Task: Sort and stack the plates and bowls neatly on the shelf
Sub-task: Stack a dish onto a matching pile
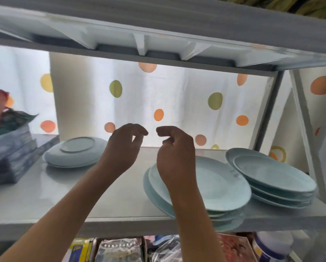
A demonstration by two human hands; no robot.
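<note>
Pale blue dishes sit on a grey shelf (101,201). At the back left lies an upside-down stack of bowls (73,154). A stack of large plates (218,186) stands at the front right, overhanging the shelf edge a little. Beside it to the right is a stack of smaller plates (275,176), tilted. My left hand (122,148) and my right hand (175,154) hover above the middle of the shelf with loosely curled fingers. Neither holds anything. My right forearm covers the left part of the large plates.
A stack of folded cloth and books (9,152) fills the shelf's left end. The upper shelf (158,40) hangs low overhead. A dotted white curtain (177,103) is behind. Packets and a jar (269,244) sit on the shelf below.
</note>
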